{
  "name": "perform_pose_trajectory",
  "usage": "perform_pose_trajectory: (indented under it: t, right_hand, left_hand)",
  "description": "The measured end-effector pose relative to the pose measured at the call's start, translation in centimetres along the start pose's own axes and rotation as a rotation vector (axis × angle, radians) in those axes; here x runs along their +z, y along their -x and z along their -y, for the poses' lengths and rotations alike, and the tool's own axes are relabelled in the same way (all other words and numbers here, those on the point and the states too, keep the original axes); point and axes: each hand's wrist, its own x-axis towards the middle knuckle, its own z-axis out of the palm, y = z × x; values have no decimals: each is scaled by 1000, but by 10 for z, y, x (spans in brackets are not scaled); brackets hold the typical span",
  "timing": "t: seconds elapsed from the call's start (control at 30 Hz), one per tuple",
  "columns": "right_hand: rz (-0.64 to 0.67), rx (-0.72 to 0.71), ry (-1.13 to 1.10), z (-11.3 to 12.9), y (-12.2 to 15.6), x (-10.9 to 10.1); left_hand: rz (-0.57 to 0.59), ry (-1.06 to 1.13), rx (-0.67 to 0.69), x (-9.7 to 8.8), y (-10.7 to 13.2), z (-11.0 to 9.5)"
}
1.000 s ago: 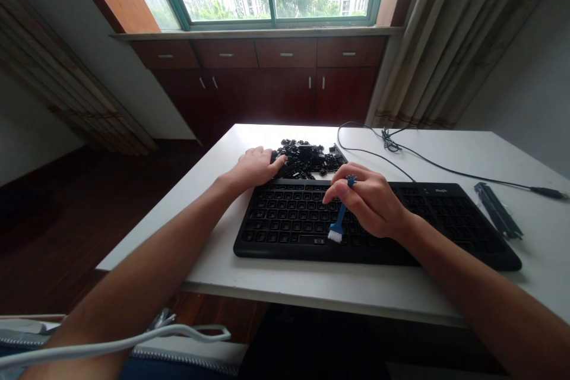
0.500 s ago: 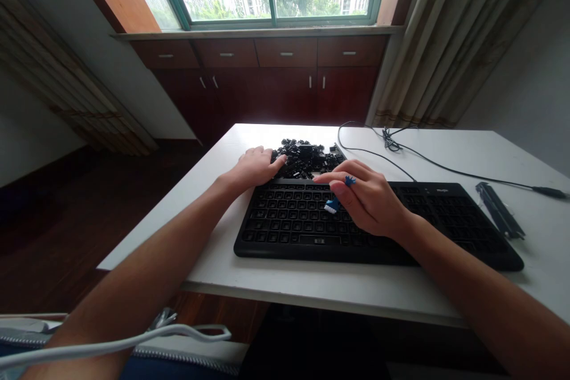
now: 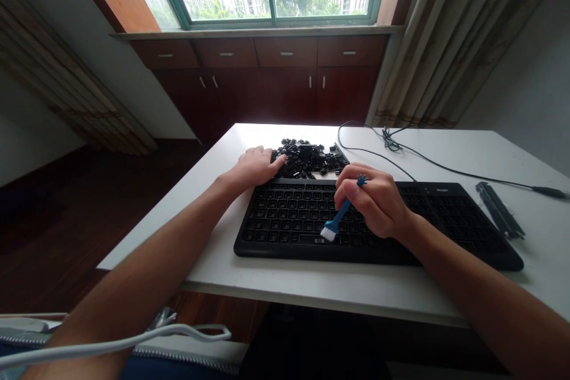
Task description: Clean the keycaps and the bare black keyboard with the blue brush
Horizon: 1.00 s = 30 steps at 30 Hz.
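Note:
A black keyboard [image 3: 285,227] with its keycaps off lies across the white table. My right hand [image 3: 376,199] grips a small blue brush [image 3: 342,212] over the middle of the keyboard, its white bristles pointing down at the lower key rows. Whether the bristles touch the keyboard I cannot tell. Beyond the keyboard's back edge is a heap of loose black keycaps [image 3: 307,157]. My left hand [image 3: 256,165] lies flat at the heap's left side, by the keyboard's back left corner, fingers stretched out and thumb apart.
The keyboard's cable [image 3: 378,154] runs back and loops across the table [image 3: 214,273] to the right. A dark strip-shaped piece [image 3: 499,211] lies right of the keyboard. A white cord [image 3: 133,341] crosses the lower left. Drawers and cupboards [image 3: 285,80] stand under the window.
My right hand has closed its fingers round the brush and turned it, so its handle now shows. The bristles have moved down toward the front key rows. My left hand has stayed put.

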Motion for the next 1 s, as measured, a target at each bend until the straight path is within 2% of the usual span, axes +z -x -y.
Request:
perform_pose_trajectory:
  t: [0.2,0.37,0.8,1.0]
  right_hand:
    - [24,-59,176,-4,1,6]
    - [-27,-67,225,-7,0,8]
    - [-84,1,-14,-2,-1,5]
    - [14,-22,48,-5,1,7]
  left_hand:
    - [4,-4,-1,-2,2,-3]
    - [10,-24,-13,-4,3,-6]
    - [10,-12,7,-4,3,-4]
    - [13,-29,-1,-4,2,-4]
